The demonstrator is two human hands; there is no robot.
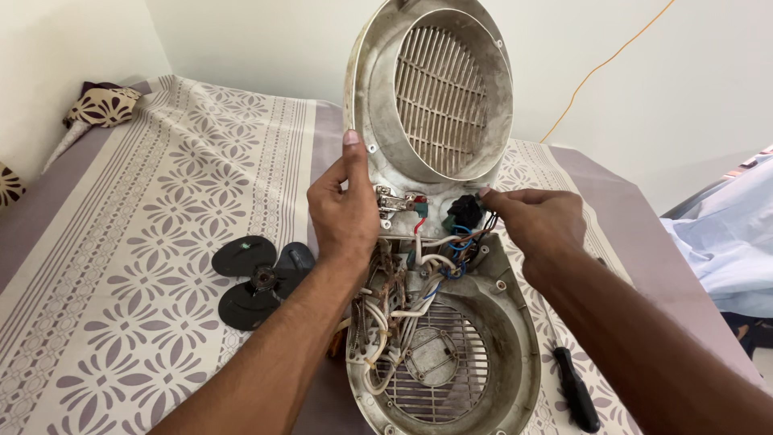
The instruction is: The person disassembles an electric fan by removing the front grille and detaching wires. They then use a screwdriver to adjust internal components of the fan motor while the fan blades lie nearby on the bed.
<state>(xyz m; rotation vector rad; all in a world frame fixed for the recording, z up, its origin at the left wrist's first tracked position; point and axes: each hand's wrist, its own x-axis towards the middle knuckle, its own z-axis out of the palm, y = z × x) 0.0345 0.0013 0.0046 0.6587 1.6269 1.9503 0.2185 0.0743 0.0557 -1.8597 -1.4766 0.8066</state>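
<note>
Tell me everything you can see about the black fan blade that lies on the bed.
The black fan blade lies flat on the patterned bedsheet, left of the opened heater housing. It looks like dark plastic, with three broad rounded blades around a small central hub. It is detached from the housing, and neither hand touches it; the left hand is nearer, gripping the raised front cover.

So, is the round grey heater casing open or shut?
Open: the left hand holds the grilled front half raised, exposing the wires.

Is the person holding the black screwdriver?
No, the black screwdriver lies on the bedsheet, while the left hand and right hand hold the opened heater casing.
</note>
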